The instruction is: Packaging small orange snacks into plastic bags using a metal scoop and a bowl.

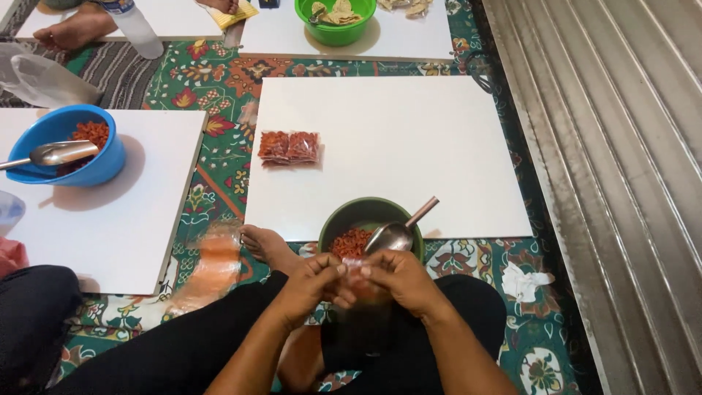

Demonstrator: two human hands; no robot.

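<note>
Head view: we pinch a small clear plastic bag of red snacks (356,276) with left hand (316,287) and right hand (401,281); a loosened grip risks spilling into the dark green bowl (363,214) just beyond our fingertips.

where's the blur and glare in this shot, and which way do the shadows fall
Head view: both hands, left hand and right hand, are softly blurred around the small clear bag; faint sheen on the metal scoop; blue bowl casts its shadow rightward on the white board.
</note>
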